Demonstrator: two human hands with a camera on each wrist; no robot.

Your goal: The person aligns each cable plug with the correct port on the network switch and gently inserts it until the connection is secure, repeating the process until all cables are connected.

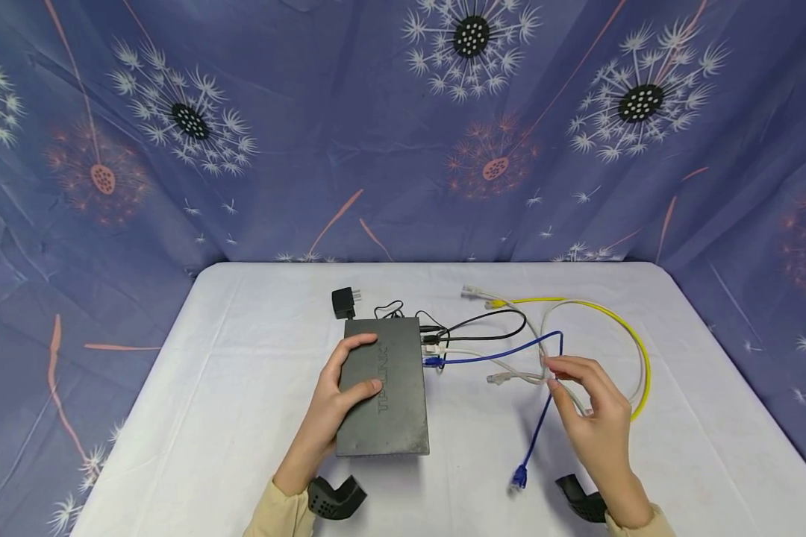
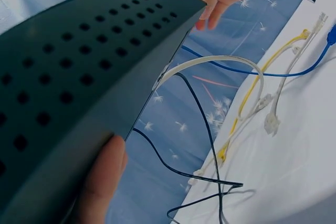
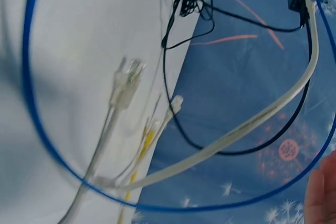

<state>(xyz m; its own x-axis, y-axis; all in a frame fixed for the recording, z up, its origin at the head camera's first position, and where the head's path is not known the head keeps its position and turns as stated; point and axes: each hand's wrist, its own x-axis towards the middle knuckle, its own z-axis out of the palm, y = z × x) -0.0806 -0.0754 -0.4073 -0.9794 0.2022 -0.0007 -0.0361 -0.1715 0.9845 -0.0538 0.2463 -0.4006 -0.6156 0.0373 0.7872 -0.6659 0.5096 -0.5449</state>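
My left hand (image 1: 332, 391) grips a dark TP-LINK network switch (image 1: 396, 418) by its left side, thumb and a finger across the top face. The left wrist view shows its perforated side (image 2: 63, 72) close up. A blue network cable (image 1: 497, 356), a white cable (image 3: 247, 127) and black cords run from the ports on its right side. The blue cable's free plug (image 1: 519, 477) hangs toward the front. My right hand (image 1: 594, 406) is beside the blue cable, thumb and fingertips apart, and the cable passes behind them in the head view.
A black power adapter (image 1: 342, 302) lies behind the switch, near a black cord bundle (image 1: 391, 309). At the right, a yellow cable (image 1: 634, 335) and a grey cable (image 1: 567, 303) loop over the white table (image 1: 242, 358). Patterned curtains (image 1: 349, 149) enclose the table.
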